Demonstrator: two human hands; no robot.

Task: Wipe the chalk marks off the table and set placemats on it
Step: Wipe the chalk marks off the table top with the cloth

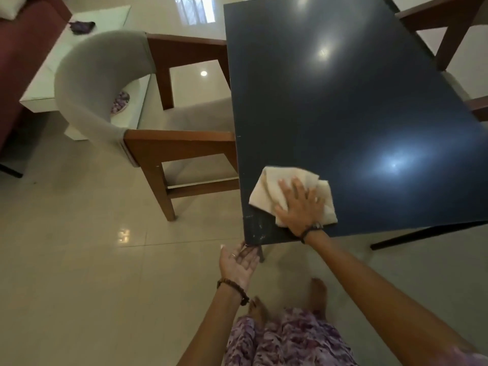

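A home dining room. Dark table [343,101] under the fingers [295,188]; wooden chair [158,146] with grey padded back to their left, another chair [446,25] beyond them, maroon sofa [23,54], glossy tiled floor [79,247].

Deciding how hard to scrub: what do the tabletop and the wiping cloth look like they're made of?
The tabletop looks like dark glass or a glossy laminate, hard to say which: it mirrors the ceiling lights sharply. White chalk marks remain at its near corner. The cloth looks like soft cream woven fabric, likely cotton: it folds and bunches under the flat right hand.
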